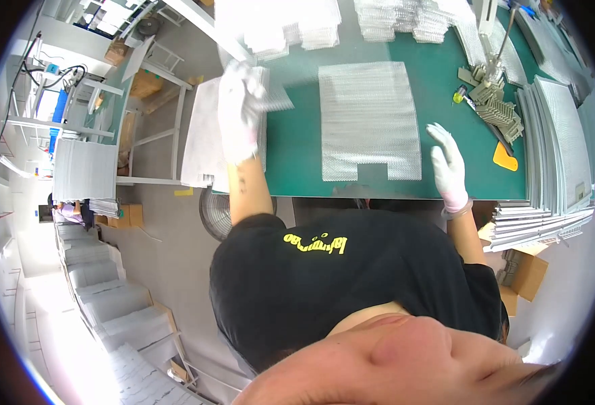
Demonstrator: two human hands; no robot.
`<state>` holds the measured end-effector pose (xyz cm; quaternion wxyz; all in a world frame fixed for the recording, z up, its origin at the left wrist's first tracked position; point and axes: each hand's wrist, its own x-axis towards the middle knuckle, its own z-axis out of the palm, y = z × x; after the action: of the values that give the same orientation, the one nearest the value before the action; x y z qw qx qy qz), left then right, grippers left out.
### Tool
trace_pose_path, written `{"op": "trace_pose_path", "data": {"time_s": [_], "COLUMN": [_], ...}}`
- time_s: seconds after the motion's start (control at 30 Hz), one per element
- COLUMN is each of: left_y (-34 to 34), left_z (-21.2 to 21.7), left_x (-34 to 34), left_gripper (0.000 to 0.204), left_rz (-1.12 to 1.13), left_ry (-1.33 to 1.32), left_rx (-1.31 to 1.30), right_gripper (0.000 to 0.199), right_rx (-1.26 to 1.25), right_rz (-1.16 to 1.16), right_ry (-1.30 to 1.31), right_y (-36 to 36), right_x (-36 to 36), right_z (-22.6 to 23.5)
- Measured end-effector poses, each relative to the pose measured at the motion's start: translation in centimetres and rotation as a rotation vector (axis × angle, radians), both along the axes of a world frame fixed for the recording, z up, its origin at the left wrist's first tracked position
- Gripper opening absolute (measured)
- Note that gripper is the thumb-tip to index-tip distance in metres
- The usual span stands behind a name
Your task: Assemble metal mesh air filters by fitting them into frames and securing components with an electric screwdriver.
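Reaching with the gloved left hand (242, 108) over the left sheets (200, 145) at the left end of the green table (291, 152), blurring there, and showing a small mesh piece (277, 101), also blurring, just beside the fingers; not showing whether gripping that piece or merely being near it, so leaving the left grip impossible to tell. Holding the right hand (449, 172), gloved too, by the table's near edge, to the right of the middle sheet (370, 121) and apart from it, extending the fingers loosely and grasping nothing. Having the middle sheet lying flat on the table between both hands, with its notch facing the body. Facing white piles (280, 27) along the far side. Having metal parts (503, 111) and an orange piece (505, 156) lying to the right of the right hand, with stacked panels (557, 142) rising farther right. Wearing a black shirt (365, 270).
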<state>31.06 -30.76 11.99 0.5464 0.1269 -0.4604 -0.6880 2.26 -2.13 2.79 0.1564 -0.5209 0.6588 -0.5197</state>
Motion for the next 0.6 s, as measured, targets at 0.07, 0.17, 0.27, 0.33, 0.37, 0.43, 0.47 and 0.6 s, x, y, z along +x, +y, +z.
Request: {"op": "trace_pose_path", "data": {"time_s": [0.07, 0.17, 0.27, 0.33, 0.37, 0.43, 0.47, 0.6], "left_y": [3.4, 10.5, 14.4, 15.2, 15.2, 14.9, 14.7, 13.6], "left_z": [-4.3, -8.1, -11.4, -11.3, -11.0, -11.4, -11.2, -10.8], "left_x": [2.5, 1.7, 1.0, 0.3, 0.0, 0.4, 0.2, 0.6], "left_gripper": [0.045, 0.047, 0.045, 0.045, 0.046, 0.048, 0.048, 0.049], "left_rz": [-0.01, 0.029, 0.12, 0.181, 0.172, 0.126, 0.12, 0.122], "left_ry": [-0.278, -0.451, -0.654, -0.694, -0.624, -0.545, -0.544, -0.465], "left_rx": [-0.133, 0.049, 0.027, -0.048, 0.056, 0.181, 0.187, 0.172], "right_gripper": [0.057, 0.081, 0.09, 0.09, 0.082, 0.077, 0.071, 0.049], "right_rx": [-0.245, -0.081, 0.181, 0.219, 0.155, 0.098, 0.03, 0.125], "right_rz": [0.239, 0.14, 0.019, -0.077, -0.127, -0.179, -0.236, -0.119], "right_ry": [-0.786, -0.777, -0.539, -0.157, -0.104, 0.118, 0.348, 0.319], "right_y": [-0.6, -1.2, -1.2, -1.4, -1.6, -2.3, -2.5, -2.3], "right_x": [0.4, 2.6, 3.8, 4.1, 4.3, 3.5, 2.8, -0.5], "right_z": [-0.3, 3.7, 3.5, 2.3, 2.0, 0.8, 0.2, -3.8]}}
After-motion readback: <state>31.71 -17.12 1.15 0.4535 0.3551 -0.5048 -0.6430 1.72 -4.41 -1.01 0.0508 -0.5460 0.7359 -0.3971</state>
